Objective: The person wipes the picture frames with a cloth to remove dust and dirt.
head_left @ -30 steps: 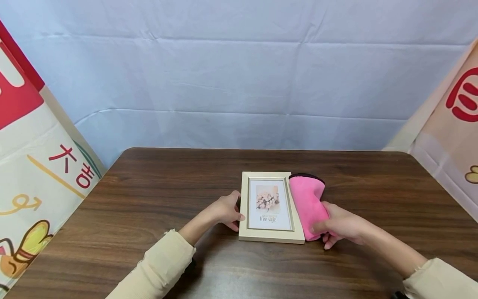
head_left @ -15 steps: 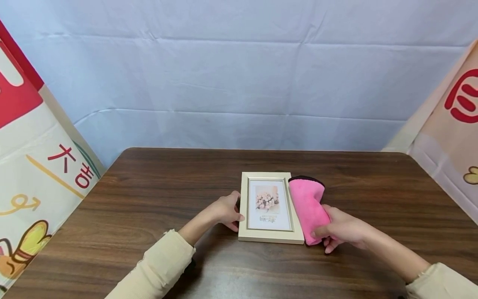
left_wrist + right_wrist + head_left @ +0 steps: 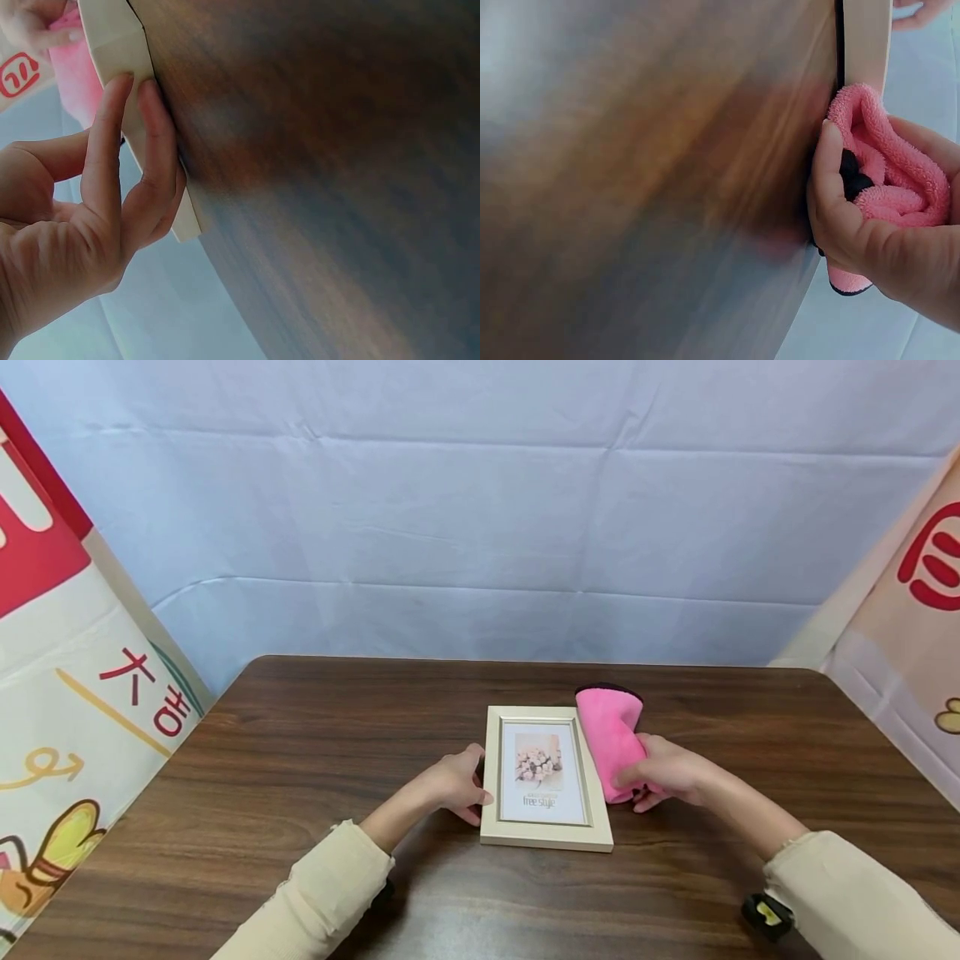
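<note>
A cream picture frame (image 3: 546, 837) lies flat on the table, with a floral print behind its pane. My left hand (image 3: 454, 783) is at its left edge; in the left wrist view, fairly straight fingers (image 3: 109, 142) press against the frame's side (image 3: 116, 45). On the right, my right hand (image 3: 671, 770) grips a folded pink plush cloth (image 3: 606, 731) with dark edging. The cloth lies along the frame's right edge. In the right wrist view, thumb and fingers curl round the bunched pink cloth (image 3: 900, 199), low against the table. Part of the cloth is hidden inside the hand.
The dark wood-grain table (image 3: 300, 735) reaches back to a pale fabric backdrop (image 3: 450, 527). Printed banners stand at the left (image 3: 75, 693) and right (image 3: 915, 635). A dark wrist device (image 3: 768, 917) shows under the right sleeve.
My right hand has slid the pink cloth away from me along the frame's right edge, after a slight shift nearer. The left hand and the picture frame stay in place.
</note>
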Motion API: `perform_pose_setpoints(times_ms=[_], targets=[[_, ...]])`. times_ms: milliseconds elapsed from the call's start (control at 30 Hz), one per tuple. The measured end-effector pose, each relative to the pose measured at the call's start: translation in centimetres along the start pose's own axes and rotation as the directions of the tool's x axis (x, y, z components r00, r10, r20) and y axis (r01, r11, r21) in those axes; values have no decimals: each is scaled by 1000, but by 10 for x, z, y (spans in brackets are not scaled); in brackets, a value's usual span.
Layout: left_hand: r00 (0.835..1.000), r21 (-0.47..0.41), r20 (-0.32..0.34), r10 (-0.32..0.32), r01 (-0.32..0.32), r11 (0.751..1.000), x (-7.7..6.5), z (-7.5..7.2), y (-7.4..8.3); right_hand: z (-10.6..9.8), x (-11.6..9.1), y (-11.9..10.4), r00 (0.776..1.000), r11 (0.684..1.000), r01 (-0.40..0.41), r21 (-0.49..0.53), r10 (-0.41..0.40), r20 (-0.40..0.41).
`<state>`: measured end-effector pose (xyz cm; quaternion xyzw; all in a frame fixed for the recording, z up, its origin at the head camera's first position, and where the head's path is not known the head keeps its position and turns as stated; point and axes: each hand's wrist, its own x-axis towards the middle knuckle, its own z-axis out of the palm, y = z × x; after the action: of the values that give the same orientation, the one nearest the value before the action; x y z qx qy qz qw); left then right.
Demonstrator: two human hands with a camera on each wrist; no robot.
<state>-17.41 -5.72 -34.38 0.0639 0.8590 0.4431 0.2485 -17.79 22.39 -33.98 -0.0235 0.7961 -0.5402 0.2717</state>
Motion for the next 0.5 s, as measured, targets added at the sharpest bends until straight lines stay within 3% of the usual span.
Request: perform_pose_setpoints(times_ms=[500], targets=[[1000,-2,0,-8,8,1000,0,0,1,-7,12,-4,1000,1000,4,-17,-5,-29]])
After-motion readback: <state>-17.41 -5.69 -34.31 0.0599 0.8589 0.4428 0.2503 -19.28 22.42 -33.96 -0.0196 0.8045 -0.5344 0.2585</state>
